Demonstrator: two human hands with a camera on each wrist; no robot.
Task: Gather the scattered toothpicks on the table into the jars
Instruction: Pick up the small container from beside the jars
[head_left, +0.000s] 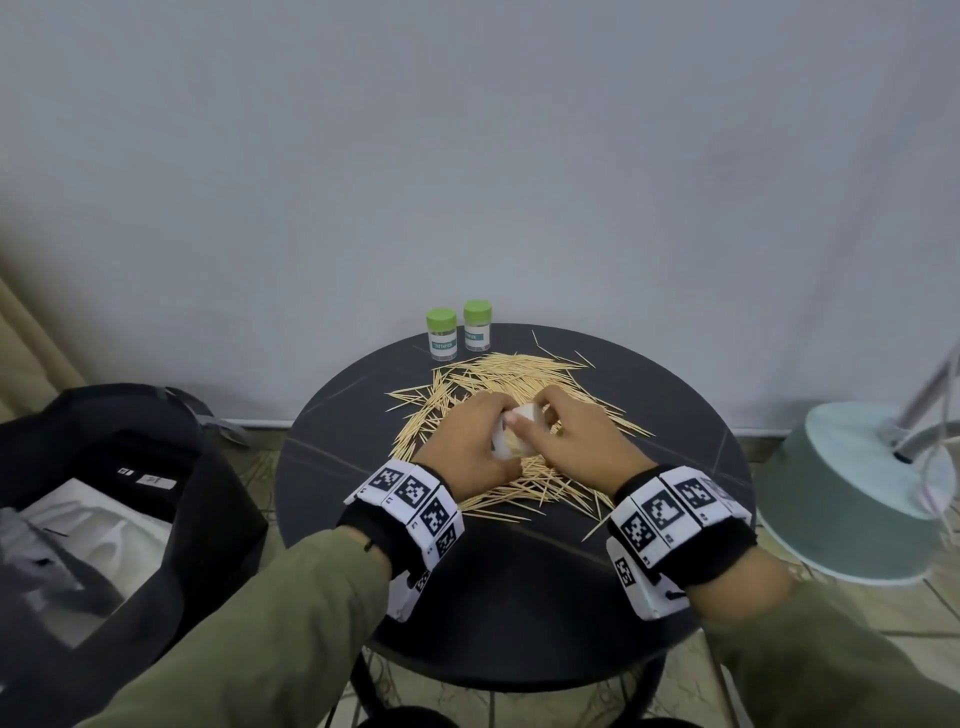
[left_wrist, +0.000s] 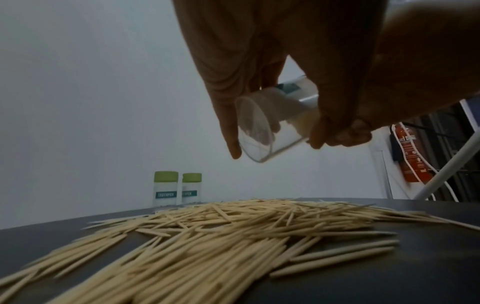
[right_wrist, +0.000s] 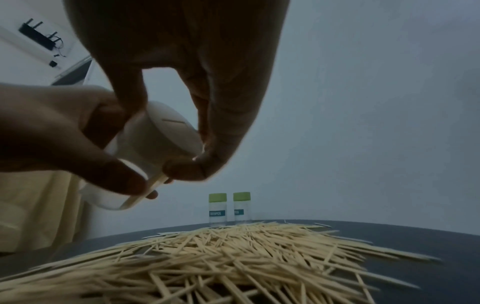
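Both hands meet above the toothpick pile (head_left: 511, 410) on the round dark table (head_left: 519, 582). Left hand (head_left: 470, 449) grips a clear jar (left_wrist: 262, 127), held tilted on its side off the table, with some toothpicks inside it. Right hand (head_left: 571, 439) pinches the jar's white cap (right_wrist: 166, 133) between thumb and fingertips; the cap sits at the jar's mouth, and whether it is fully seated I cannot tell. A few toothpicks (right_wrist: 145, 190) stick out under the left thumb, beside the cap. Two jars with green lids (head_left: 460, 332) stand upright side by side at the far edge of the table, just beyond the pile. A black bag (head_left: 119, 509) sits to the left, a pale green lamp base (head_left: 857, 499) to the right.
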